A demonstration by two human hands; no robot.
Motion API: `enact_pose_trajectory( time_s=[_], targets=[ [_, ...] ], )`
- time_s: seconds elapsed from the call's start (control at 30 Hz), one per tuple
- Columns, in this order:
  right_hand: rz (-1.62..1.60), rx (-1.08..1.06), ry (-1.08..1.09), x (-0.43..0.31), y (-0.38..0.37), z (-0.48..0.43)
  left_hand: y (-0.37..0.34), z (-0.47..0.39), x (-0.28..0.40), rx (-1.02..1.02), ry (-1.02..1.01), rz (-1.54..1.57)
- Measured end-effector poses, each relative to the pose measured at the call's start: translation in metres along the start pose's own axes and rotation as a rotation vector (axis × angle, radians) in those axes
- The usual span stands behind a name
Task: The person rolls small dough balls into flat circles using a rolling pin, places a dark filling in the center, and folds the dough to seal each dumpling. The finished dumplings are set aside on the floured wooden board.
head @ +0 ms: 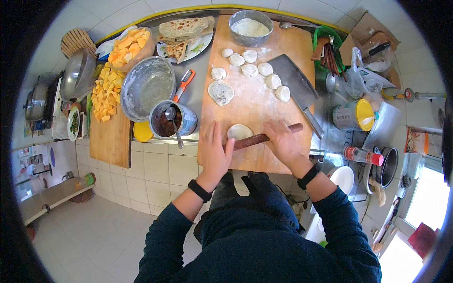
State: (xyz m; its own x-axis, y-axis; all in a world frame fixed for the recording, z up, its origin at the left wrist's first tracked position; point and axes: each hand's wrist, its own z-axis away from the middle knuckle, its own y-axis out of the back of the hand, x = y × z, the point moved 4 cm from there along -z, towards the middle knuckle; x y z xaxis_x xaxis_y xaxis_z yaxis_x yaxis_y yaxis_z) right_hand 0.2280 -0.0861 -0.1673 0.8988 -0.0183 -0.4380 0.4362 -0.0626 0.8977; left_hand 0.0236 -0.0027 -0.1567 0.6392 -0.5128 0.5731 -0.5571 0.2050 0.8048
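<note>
A dark wooden rolling pin lies slantwise on a floured wooden board, along the near edge of a flat round of dough. My right hand rests over the pin toward its right end. By the pin's left end is my left hand, fingers extended, its thumb near the dough round; whether it bears on the pin I cannot tell. Farther up the board are several small dough pieces and a flattened, dark-speckled one. A metal bowl of flour stands at the far end.
A cleaver lies on the board's right side. To the left stand a tin of dark filling with a spoon, an empty metal basin, a peeler, flatbreads on a plate, and cut orange chunks on another board.
</note>
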Motion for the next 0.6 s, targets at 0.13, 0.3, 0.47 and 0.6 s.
enact_pose_trajectory(
  time_s=[0.13,0.3,0.47,0.6],
  targets=[
    [0.156,-0.104,0.035,-0.011,-0.02,0.0,-0.014,0.022,0.002,-0.398,0.03,-0.329],
    [0.169,-0.151,-0.082,-0.023,-0.028,-0.002,-0.014,0.0,-0.005,-0.335,-0.05,-0.27],
    [0.293,-0.073,-0.185,-0.004,-0.028,-0.056,-0.024,-0.061,-0.016,-0.22,-0.092,-0.291],
    [0.357,0.029,-0.227,0.013,-0.027,-0.091,-0.031,-0.096,-0.02,-0.101,-0.078,-0.314]
  ],
)
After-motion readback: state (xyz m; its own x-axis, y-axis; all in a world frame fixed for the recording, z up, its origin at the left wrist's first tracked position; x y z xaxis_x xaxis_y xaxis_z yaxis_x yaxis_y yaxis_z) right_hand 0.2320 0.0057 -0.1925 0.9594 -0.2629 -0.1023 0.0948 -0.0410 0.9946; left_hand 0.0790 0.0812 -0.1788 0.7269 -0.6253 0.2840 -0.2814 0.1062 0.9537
